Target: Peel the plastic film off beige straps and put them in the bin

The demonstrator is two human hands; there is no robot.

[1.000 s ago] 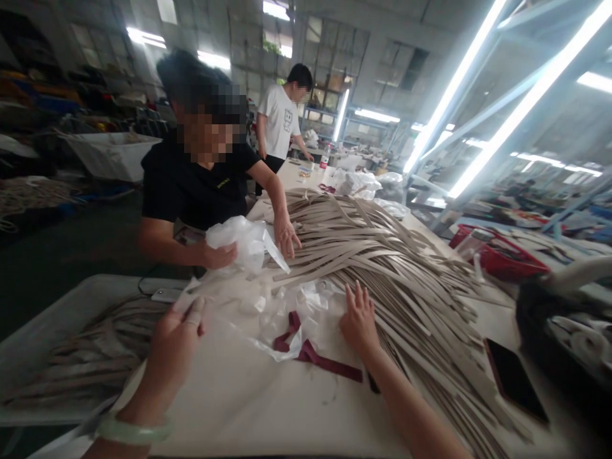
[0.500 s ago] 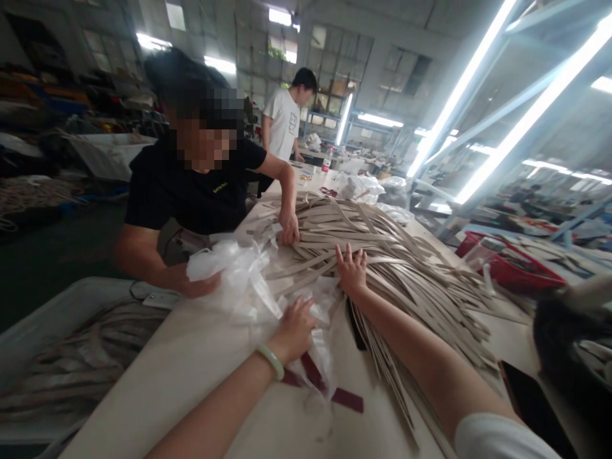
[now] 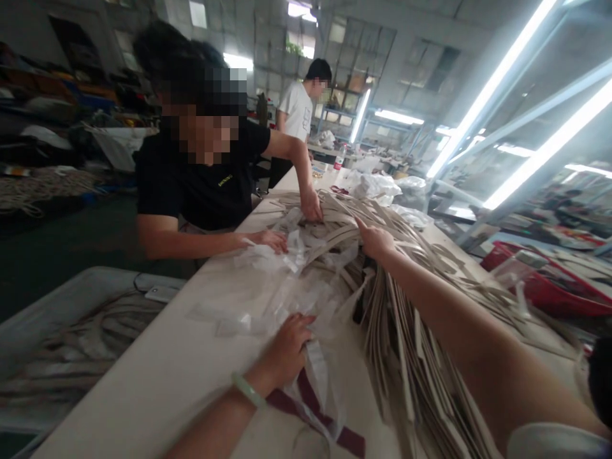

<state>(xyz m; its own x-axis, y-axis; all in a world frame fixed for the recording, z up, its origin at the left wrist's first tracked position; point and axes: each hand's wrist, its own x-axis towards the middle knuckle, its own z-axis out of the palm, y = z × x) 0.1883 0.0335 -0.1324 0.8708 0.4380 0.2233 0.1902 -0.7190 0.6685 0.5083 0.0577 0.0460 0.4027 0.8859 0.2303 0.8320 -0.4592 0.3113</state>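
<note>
**Q:** What is changing nearest the wearer?

**A:** The left hand [image 3: 287, 347], with a bangle [image 3: 248, 390] at the wrist, is clenching the clear plastic film [image 3: 306, 299]. A second ago it was pinching the film's edge farther to its left. A maroon strip [image 3: 351, 438] is lying just beneath it.

**Q:** And beyond?

**A:** The right hand [image 3: 377, 241], previously flat at the pile's near edge, is now reaching far across the beige strips [image 3: 421, 344]. Whether its fingers are closing on any cannot be told. The heap is bunching higher beneath the forearm, so gathering appears under way. The strips' long axes are running along that forearm, with far ends pointing past the fingertips toward the co-worker's hands [image 3: 312, 209].
</note>
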